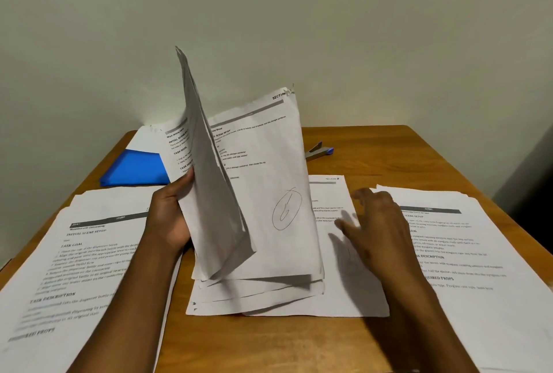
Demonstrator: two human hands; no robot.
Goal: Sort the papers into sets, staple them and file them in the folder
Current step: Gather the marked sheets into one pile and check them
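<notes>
Left hand (172, 214) is gripping a sheaf of papers (257, 181) upright, bottom edge sitting on the centre stack (299, 297) on the wooden worktop (269, 342); one sheet is peeling toward the camera. Right hand (380, 229) is hovering fingers spread, blurred, over the centre stack. Left pile (74, 253) and right pile (466, 247) are lying flat. Blue folder (134, 170) and stapler (318, 151) are sitting at the back.

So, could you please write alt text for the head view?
A left hand holds a sheaf of papers upright on a wooden table; the open right hand hovers beside it. Paper piles, a blue folder and a stapler surround them.
</notes>
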